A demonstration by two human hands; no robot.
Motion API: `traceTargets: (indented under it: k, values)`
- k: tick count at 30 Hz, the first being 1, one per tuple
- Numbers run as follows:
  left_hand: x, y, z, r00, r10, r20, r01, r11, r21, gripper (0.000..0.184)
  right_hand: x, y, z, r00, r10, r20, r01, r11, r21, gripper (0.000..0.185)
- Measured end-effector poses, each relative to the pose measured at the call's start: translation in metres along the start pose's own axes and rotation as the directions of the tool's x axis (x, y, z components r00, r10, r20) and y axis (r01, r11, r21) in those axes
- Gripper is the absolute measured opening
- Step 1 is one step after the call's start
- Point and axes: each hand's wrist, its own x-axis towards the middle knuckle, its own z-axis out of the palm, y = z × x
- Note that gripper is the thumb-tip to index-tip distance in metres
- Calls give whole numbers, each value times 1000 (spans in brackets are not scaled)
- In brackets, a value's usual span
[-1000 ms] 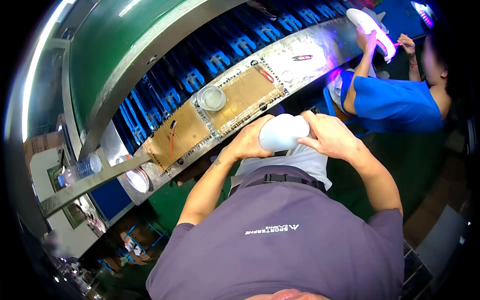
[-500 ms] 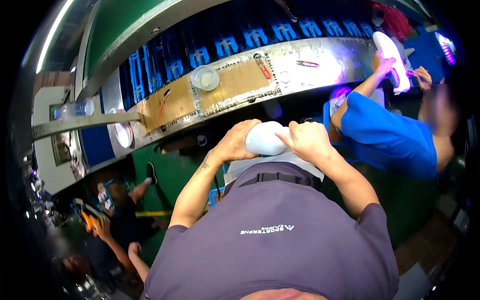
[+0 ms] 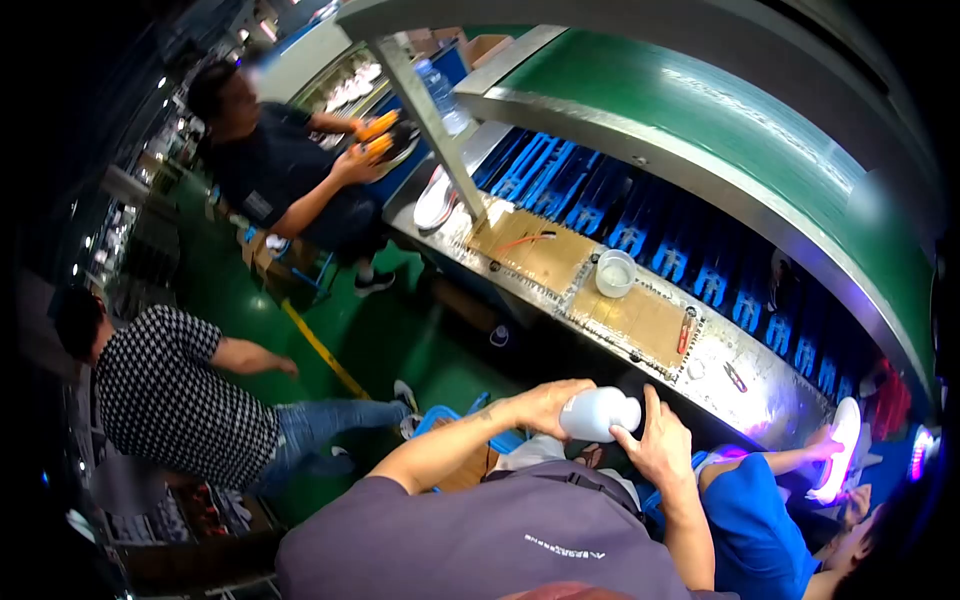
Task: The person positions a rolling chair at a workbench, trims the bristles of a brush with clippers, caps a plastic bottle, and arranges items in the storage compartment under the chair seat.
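Note:
A white plastic bottle [image 3: 592, 414] lies tilted on its side in front of my waist, its narrower end pointing right. My left hand [image 3: 545, 406] is closed around its wide end. At the narrower end, my right hand [image 3: 660, 440] has its thumb against the bottle and its forefinger stretched up past it. That end sits between thumb and forefinger. Beyond my hands, a clear plastic cup [image 3: 614, 272] stands on cardboard [image 3: 540, 262] taped to the metal bench ledge [image 3: 735, 375].
Red-handled snips [image 3: 686, 332] and a second pair of snips [image 3: 735, 377] lie on the ledge. A white shoe [image 3: 436, 200] sits at its left end. Blue holders [image 3: 628, 238] line the conveyor. One person [image 3: 290, 170] holds orange items; another person [image 3: 180, 390] walks behind. A blue-clothed person [image 3: 755, 520] holds a white shoe.
My view has swung left, showing more of the aisle and a person in a checked shirt. The bottle shows more fully now, and my right forefinger has lifted away from its end.

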Motion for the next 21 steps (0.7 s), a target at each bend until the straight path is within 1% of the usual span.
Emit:
traceTargets:
  k: [1, 3, 4, 5, 6, 7, 8, 9, 10, 11, 12, 13, 15, 16, 17, 19, 21]
  values:
    - [-3, -2, -6, 1000, 14, -26, -14, 1000, 9, 72, 6, -1, -5, 985, -170, -35, 172, 981, 87, 77]
    - [-5, -6, -13, 999, -41, -35, 41, 999, 12, 75, 20, 1, 0, 961, -276, 33, 264, 943, 201, 71]
    - [-5, -8, -16, 998, -43, -44, 45, 998, 43, 75, 26, 2, 7, 970, -241, 33, 229, 950, 211, 64]
    - [-7, -11, -14, 998, -43, -54, 47, 996, 74, 76, 29, -1, 8, 980, -112, 163, 93, 988, 122, 63]
    - [-6, -15, -13, 997, -42, -65, 49, 993, 107, 76, 36, -7, 7, 961, 28, 275, -33, 999, 13, 62]
    - [-6, -20, -11, 998, -40, -56, 47, 991, 128, 77, 41, -10, 9, 915, 176, 364, -146, 983, -108, 63]
    - [-6, -23, -11, 998, -45, -41, 50, 988, 147, 77, 43, -9, 11, 900, 185, 395, -142, 981, -135, 73]
    - [-6, -25, -11, 998, -50, -24, 53, 985, 167, 78, 42, -7, 17, 946, 123, 299, -102, 991, -85, 73]
    - [-8, -25, -11, 996, -83, -24, 85, 987, 137, 78, 36, -5, 24, 978, 66, 196, -60, 998, -38, 73]
    - [-9, -25, -10, 997, -72, -35, 77, 988, 133, 77, 29, -2, 29, 996, 12, 84, -12, 1000, 2, 73]
    - [-11, -27, -8, 998, -65, -28, 68, 988, 137, 77, 24, -4, 24, 992, -124, 18, 122, 990, 70, 72]
    - [-14, -30, -3, 998, -60, -24, 63, 988, 139, 77, 22, 3, 27, 971, -234, 41, 222, 956, 192, 64]
    - [-23, -30, 9, 998, -17, -60, 24, 993, 117, 75, 16, 9, 39, 959, -254, 125, 228, 955, 190, 57]
    - [-28, -27, 14, 998, -35, -53, 41, 990, 131, 74, 12, 11, 44, 956, -278, 97, 258, 950, 178, 48]
    - [-33, -22, 20, 997, -53, -48, 59, 987, 146, 73, 7, 12, 47, 961, -236, 147, 215, 966, 144, 47]
    - [-46, -26, 43, 989, -43, -143, 70, 979, 189, 70, -2, 9, 55, 960, -150, 235, 135, 988, 79, 47]
    - [-56, -27, 57, 976, -25, -217, 72, 974, 214, 65, -9, 7, 67, 965, -153, 211, 145, 988, 55, 51]
